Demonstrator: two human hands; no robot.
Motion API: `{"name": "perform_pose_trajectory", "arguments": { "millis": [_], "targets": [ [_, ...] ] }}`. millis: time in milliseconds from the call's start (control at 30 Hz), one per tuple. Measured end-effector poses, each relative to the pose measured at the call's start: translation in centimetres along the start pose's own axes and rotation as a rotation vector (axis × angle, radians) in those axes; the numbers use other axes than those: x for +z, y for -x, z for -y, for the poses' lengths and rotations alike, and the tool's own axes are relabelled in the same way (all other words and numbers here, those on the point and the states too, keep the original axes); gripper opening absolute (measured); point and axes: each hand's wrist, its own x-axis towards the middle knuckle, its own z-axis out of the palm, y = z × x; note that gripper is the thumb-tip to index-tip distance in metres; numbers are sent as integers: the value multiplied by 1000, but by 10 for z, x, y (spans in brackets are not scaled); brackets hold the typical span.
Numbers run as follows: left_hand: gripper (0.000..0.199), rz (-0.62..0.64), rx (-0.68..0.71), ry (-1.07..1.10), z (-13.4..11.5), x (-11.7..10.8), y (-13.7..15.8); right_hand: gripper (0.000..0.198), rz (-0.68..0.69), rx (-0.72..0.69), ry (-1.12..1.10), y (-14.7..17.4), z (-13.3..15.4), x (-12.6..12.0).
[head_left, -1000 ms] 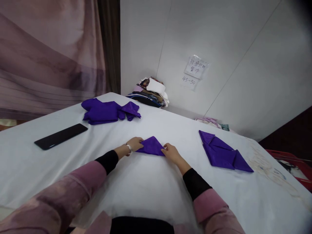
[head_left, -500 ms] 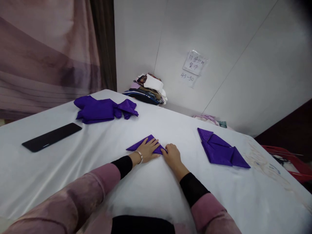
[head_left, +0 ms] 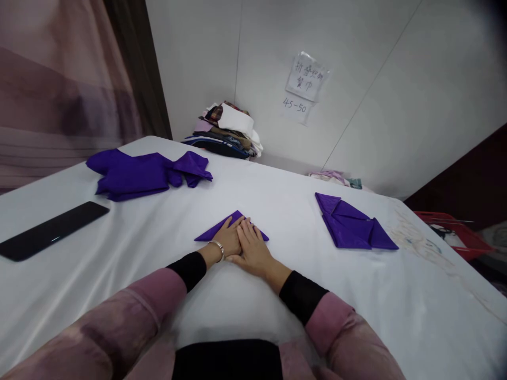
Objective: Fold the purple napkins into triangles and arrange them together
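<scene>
A purple cloth napkin folded into a flat triangle [head_left: 214, 231] lies on the white-covered table in front of me. My left hand [head_left: 227, 237] rests flat on its middle, fingers stretched out, a silver bracelet at the wrist. Partly over the left hand's fingers lies my right hand [head_left: 252, 250], flat too, with its fingertips on the napkin. The two hands hide the napkin's centre and lower edge; its left point, top and right corner show. Off to the right is another folded purple napkin [head_left: 350, 227] with pointed ends.
Crumpled purple cloth [head_left: 137, 173] lies at the back left, with a black flat slab [head_left: 51, 229] nearer me. Folded clothes [head_left: 227, 132] are piled beyond the table's far edge. A handwritten sign [head_left: 304, 78] hangs on the wall. A red basket [head_left: 463, 240] stands past the right edge.
My right hand has left the napkin's right corner and moved left, flattening out against my left hand. My view has shifted slightly.
</scene>
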Motion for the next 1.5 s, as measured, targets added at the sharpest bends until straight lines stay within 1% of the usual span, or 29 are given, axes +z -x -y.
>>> {"name": "perform_pose_trajectory", "arguments": {
  "millis": [100,233,367,500,600,667,767,867,933,967,1033,1067,1133,1200,1267,1367,1433,1500],
  "targets": [
    [58,-6,-22,47,1,0,0,93,12,2,-16,4,-7,1],
    [63,-35,-29,115,2,2,2,95,4,51,-26,11,-15,4],
    [63,-60,-34,153,0,1,3,90,-7,38,-7,16,-22,8],
    [72,-21,-19,174,5,-2,9,88,-47,20,25,19,-27,14],
    [79,-24,-63,168,22,-4,26,85,-63,11,36,20,-28,16],
    [79,-37,-123,166,37,-6,43,82,-48,13,36,20,-26,14],
    [78,-22,-218,165,54,-9,72,82,-7,27,30,19,-24,9],
    [76,8,-269,157,64,-14,94,82,35,44,20,18,-22,5],
    [75,32,-312,159,66,-18,100,82,54,56,15,16,-21,3],
    [75,26,-344,155,65,-21,98,83,61,62,12,16,-20,3],
    [76,-32,-373,129,59,-25,87,85,72,76,2,15,-17,0],
    [76,-71,-350,115,54,-27,78,86,70,82,-5,16,-15,-1],
    [74,-132,-229,95,41,-28,54,88,51,90,-21,16,-12,-5],
    [69,-147,-116,87,28,-26,30,90,23,92,-28,15,-9,-10],
    [65,-126,-88,81,22,-21,12,91,17,92,-27,14,-8,-14],
    [64,-76,-100,80,26,-8,-4,88,13,91,-16,13,-8,-20],
    [59,-88,-80,80,36,5,-8,86,8,89,2,14,-8,-24],
    [48,-122,-17,79,50,21,-9,85,4,84,19,14,-7,-27]
  ]
}}
